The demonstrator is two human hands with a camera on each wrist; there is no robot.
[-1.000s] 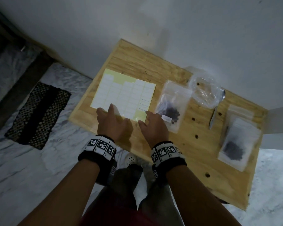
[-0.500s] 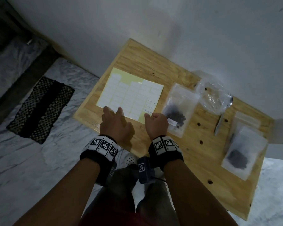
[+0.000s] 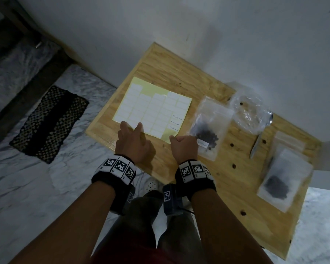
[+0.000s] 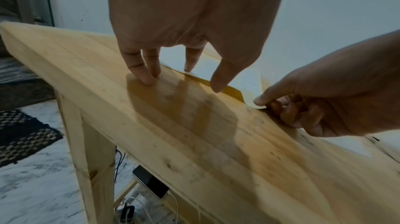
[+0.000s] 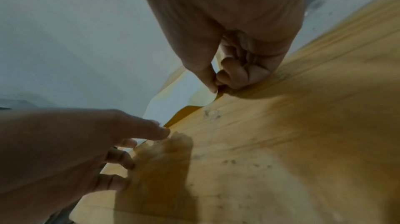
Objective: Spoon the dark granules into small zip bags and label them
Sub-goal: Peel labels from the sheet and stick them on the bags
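A yellow label sheet (image 3: 152,111) with several white stickers lies on the wooden table (image 3: 227,183). My left hand (image 3: 133,138) rests with straight fingers on the sheet's near edge (image 4: 194,73). My right hand (image 3: 183,143) pinches the sheet's near right corner (image 5: 203,99) between thumb and curled fingers and lifts it a little. Right of the sheet lies a labelled zip bag (image 3: 208,128) with dark granules. A larger bag of dark granules (image 3: 282,180) sits at the far right. A metal spoon (image 3: 259,140) lies between them.
A crumpled clear plastic bag (image 3: 250,113) lies near the wall behind the spoon. Several loose dark granules (image 3: 233,165) dot the table. A patterned mat (image 3: 48,124) lies on the marble floor. Under the table a phone (image 4: 151,183) is plugged into a cable.
My right hand's fingers have curled and taken hold of the sheet's near right corner. My left hand has stayed on the sheet's near edge. The head view has shifted slightly.
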